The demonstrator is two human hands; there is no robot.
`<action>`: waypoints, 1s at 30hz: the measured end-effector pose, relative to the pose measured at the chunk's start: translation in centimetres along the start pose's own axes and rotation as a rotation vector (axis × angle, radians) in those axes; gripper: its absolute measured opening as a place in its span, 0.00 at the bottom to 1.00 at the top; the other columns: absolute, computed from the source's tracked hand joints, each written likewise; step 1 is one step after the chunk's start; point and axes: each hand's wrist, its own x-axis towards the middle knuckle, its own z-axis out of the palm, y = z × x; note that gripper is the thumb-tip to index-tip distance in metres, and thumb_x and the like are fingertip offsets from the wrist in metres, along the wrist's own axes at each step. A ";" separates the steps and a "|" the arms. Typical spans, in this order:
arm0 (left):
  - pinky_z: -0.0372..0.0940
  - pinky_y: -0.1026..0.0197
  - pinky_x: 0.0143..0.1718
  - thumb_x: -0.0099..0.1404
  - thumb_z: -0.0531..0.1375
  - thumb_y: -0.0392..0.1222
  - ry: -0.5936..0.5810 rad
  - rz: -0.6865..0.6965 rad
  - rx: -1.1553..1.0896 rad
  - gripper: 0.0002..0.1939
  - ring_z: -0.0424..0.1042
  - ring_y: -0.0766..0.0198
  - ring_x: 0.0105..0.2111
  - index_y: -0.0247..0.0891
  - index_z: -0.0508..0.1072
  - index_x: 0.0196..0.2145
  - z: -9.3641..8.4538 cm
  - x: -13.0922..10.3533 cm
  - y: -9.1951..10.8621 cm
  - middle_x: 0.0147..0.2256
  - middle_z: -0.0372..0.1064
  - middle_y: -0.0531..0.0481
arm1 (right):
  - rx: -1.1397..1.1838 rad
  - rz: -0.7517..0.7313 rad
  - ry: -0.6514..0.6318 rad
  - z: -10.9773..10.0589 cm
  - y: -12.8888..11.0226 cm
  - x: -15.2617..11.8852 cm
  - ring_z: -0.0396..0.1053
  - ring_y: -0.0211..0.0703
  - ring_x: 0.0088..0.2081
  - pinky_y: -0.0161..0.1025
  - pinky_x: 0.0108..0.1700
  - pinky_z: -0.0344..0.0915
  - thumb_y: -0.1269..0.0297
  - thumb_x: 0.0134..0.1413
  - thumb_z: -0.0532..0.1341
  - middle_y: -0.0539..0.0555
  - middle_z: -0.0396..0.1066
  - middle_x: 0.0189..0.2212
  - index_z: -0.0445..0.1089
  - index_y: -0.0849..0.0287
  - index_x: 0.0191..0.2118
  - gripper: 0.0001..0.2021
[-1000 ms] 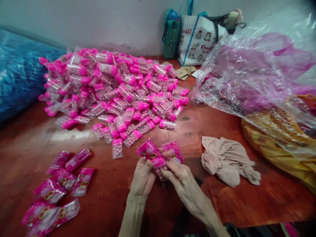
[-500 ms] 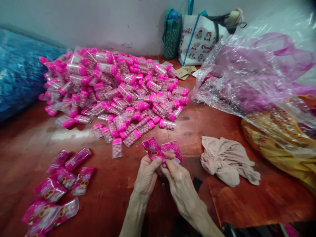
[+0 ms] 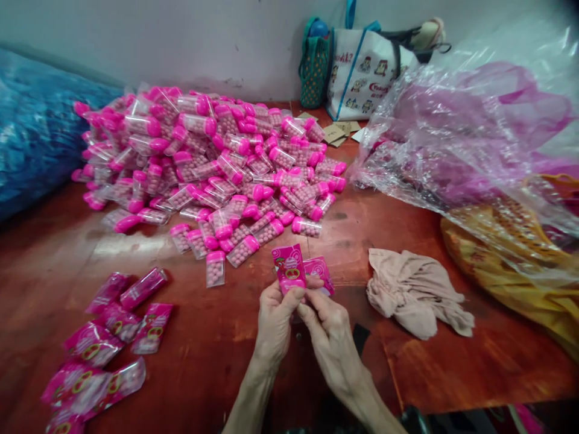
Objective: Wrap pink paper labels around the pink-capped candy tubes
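Observation:
A pink printed packet (image 3: pixel 289 266) stands up between my two hands, above the table. My left hand (image 3: pixel 274 322) is closed, its thumb pressing on the packet's lower part. My right hand (image 3: pixel 332 334) is also closed, with thumb and fingers pinched at the packet's lower right edge. Whatever is inside the packet is hidden by my fingers. Just behind my right fingers are more pink printed sleeves (image 3: pixel 322 272), partly covered. Beyond my hands is a large heap of clear flat containers (image 3: pixel 226 163) with pink caps and pink balls inside.
Several wrapped pink packets (image 3: pixel 93 345) lie at the front left. A crumpled beige cloth (image 3: pixel 418 292) is to the right. Clear and pink plastic film (image 3: pixel 456 132) covers the right back, over a yellow bag (image 3: pixel 511 265). A blue plastic sack (image 3: pixel 40 126) stands left; a white tote (image 3: pixel 362 75) stands behind.
The packet in my hands has turned from leaning left to nearly upright, its printed face now towards me. Both hands have shifted slightly right. The heap and the wrapped packets stay put.

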 end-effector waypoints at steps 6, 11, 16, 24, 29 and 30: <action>0.57 0.69 0.19 0.54 0.60 0.50 0.130 -0.047 -0.130 0.16 0.63 0.70 0.19 0.31 0.74 0.30 -0.1 0.1 0.2 0.23 0.71 0.47 | 0.048 0.045 -0.077 -1.0 0.4 0.9 0.67 0.40 0.34 0.33 0.35 0.63 0.65 0.57 0.54 0.52 0.71 0.33 0.70 0.59 0.40 0.10; 0.57 0.70 0.19 0.57 0.58 0.49 0.117 0.002 0.079 0.15 0.62 0.72 0.18 0.33 0.74 0.33 -0.6 0.1 -0.1 0.22 0.70 0.50 | 0.175 0.076 -0.061 -0.4 0.5 0.8 0.67 0.40 0.33 0.33 0.35 0.64 0.64 0.56 0.54 0.52 0.71 0.34 0.71 0.59 0.41 0.11; 0.59 0.69 0.21 0.60 0.54 0.49 0.074 0.035 0.194 0.17 0.65 0.70 0.21 0.34 0.74 0.36 -0.3 -0.2 -0.6 0.26 0.72 0.49 | 0.282 0.110 -0.016 -0.1 0.8 0.7 0.68 0.40 0.31 0.35 0.35 0.66 0.62 0.56 0.54 0.52 0.72 0.33 0.71 0.59 0.41 0.12; 0.63 0.64 0.32 0.63 0.52 0.44 0.002 0.086 0.191 0.14 0.70 0.63 0.32 0.34 0.72 0.40 -0.5 -0.1 -0.4 0.33 0.72 0.46 | -0.078 -0.079 0.144 -1.5 0.6 0.8 0.67 0.40 0.31 0.35 0.34 0.64 0.64 0.57 0.53 0.53 0.69 0.30 0.71 0.60 0.37 0.11; 0.61 0.67 0.21 0.62 0.53 0.46 -0.128 -0.004 0.140 0.14 0.68 0.67 0.22 0.34 0.70 0.37 -0.6 -0.4 -0.8 0.25 0.70 0.49 | -0.003 -0.053 0.227 -2.3 0.0 1.6 0.66 0.39 0.31 0.33 0.30 0.66 0.61 0.51 0.60 0.52 0.65 0.32 0.70 0.58 0.37 0.09; 0.59 0.68 0.19 0.61 0.53 0.47 -0.149 -0.021 0.134 0.14 0.67 0.68 0.20 0.34 0.70 0.37 -0.4 -0.5 -0.9 0.23 0.69 0.49 | 0.083 -0.014 0.186 -2.1 0.0 1.8 0.65 0.37 0.27 0.31 0.25 0.66 0.60 0.51 0.59 0.52 0.65 0.32 0.71 0.58 0.36 0.09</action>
